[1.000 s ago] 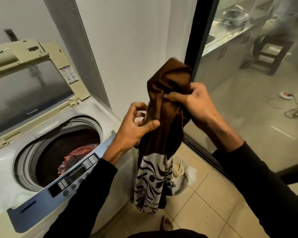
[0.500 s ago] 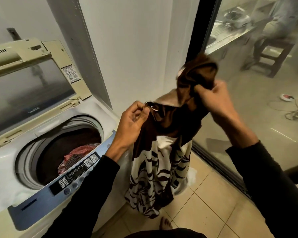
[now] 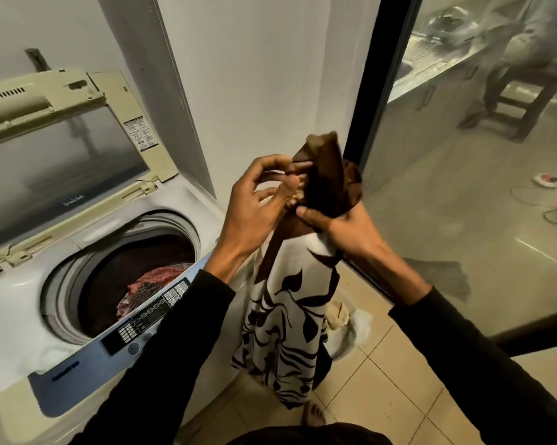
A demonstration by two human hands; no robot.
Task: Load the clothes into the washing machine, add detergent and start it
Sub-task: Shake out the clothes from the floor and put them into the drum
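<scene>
Two hands, both mine, both occupied at frame centre. Item: right hand [image 3: 344, 228], fist clenched round the brown top of a garment [image 3: 290, 316], thumb across the bunched cloth, sleeve running off toward 4 o'clock. Item: left hand [image 3: 257, 203], fingers curled and pinching the same brown edge just beside the right, wrist bent, forearm coming in from 7 o'clock. Item: the garment itself, long axis vertical, white-and-brown patterned length hanging straight down toward 6 o'clock, clear of the washing machine [image 3: 20, 316] and ending above the tiled floor [image 3: 399, 396]. Item: open drum [image 3: 122, 277], lying at 8 o'clock from the hands, lower and leftward, lid [image 3: 61, 149] raised behind it, red clothing [image 3: 151, 281] already inside. The left hand is the nearer to the opening. Judgement: loading under way; the cloth must travel left and down over the control panel [image 3: 148, 319] before release.
</scene>
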